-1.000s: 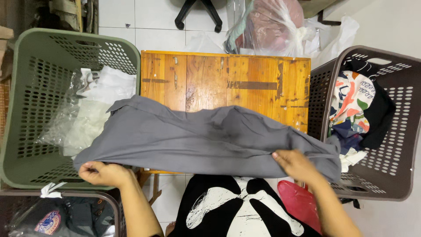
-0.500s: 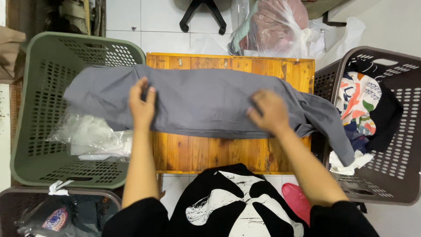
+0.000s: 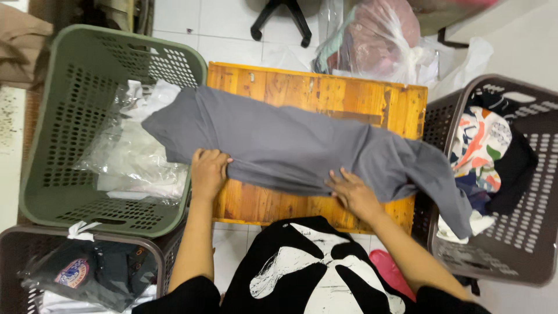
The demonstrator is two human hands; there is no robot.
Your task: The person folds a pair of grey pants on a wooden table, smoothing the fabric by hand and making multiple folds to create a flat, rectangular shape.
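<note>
While a grey cloth (image 3: pixel 290 148) lies long across the wooden table (image 3: pixel 273 200), both hands are on its near edge; the left hand (image 3: pixel 209 172) is at about 8 o'clock from the middle of the cloth, with its fingers curled shut on the cloth edge; the right hand (image 3: pixel 353 195) is at about 5 o'clock, lying flat with the fingers spread apart, pressing on the cloth and table, not pinching anything; the cloth runs from 10 o'clock to 4 o'clock, its left end hanging over the rim of the green basket (image 3: pixel 52 116), its right end drooping off the table toward the brown basket (image 3: pixel 523 256); the green basket sits at 9 o'clock, touching the table side, and holds clear plastic bags (image 3: pixel 131 154) with white things inside; the brown basket sits at 3 o'clock, just beside the table, and holds mixed clothes (image 3: pixel 482 145) in white, orange, green and black; a second brown basket (image 3: pixel 17 250) at 7 o'clock holds a dark bag (image 3: pixel 87 273); at 12 o'clock, past the far table edge, a clear sack (image 3: pixel 378 35) with pink stuff in it rests on the white floor tiles (image 3: pixel 226 29); chair legs (image 3: pixel 279 17) stand near it; the person wears a black shirt (image 3: pixel 308 273) with a white shape on it.
</note>
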